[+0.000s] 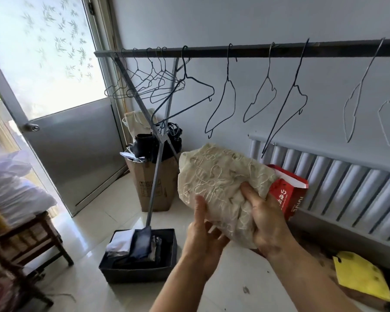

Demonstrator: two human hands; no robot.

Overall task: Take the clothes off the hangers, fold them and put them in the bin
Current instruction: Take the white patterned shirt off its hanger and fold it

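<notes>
A cream embroidered garment (221,176) is bundled into a rough folded wad at chest height between both hands. My left hand (203,233) supports it from below with the thumb pressed on its front. My right hand (263,219) grips its lower right side, thumb on top. Down on the floor to the left stands a dark bin (167,273) holding several folded clothes in white, navy and grey. Above, the dark rail (245,50) carries several bare wire hangers (185,91); no clothes hang on it.
The rack's metal legs (155,176) cross in front of a cardboard box (153,185) stuffed with dark items. A red paper bag (288,192) leans against the white radiator (347,188). A wooden stool (32,239) with white bags stands left. A yellow cloth (358,273) lies lower right.
</notes>
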